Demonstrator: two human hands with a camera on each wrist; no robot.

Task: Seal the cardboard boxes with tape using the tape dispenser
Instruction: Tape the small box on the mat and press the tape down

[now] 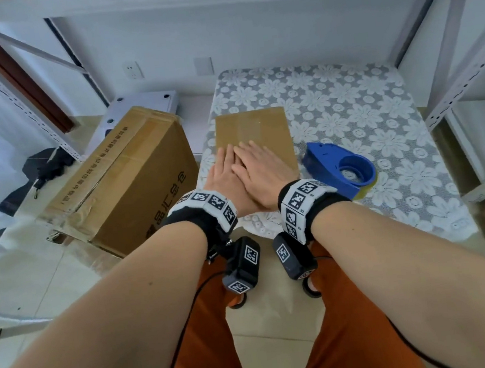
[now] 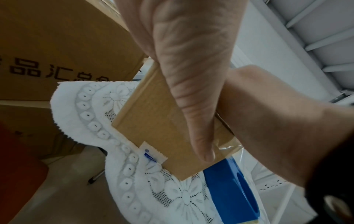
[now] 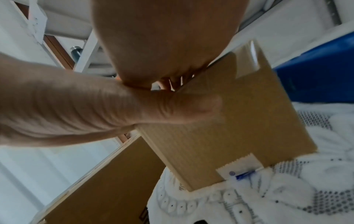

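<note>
Cardboard box (image 1: pixel 251 128), left hand (image 1: pixel 228 175), right hand (image 1: pixel 259 171) flat on top, fingers (image 1: pixel 244 153) straight

Bare forearms; black wristbands (image 1: pixel 205 215) with white coded tags; orange trousers (image 1: pixel 350 322)

Soft, even daylight fills the head view, bright and slightly bluish, with no hard shadows. Straight shelf rails bow toward the edges from the wide lens, and the forearms swell large at the bottom. In the left wrist view the left hand (image 2: pixel 184 63) is dim and backlit, blurred by closeness; beyond it, clear tape (image 2: pixel 229 147) catches a small glare. The right wrist view is soft throughout, the right hand (image 3: pixel 166 37) shaded, the white surroundings above it nearly washed out.
</note>
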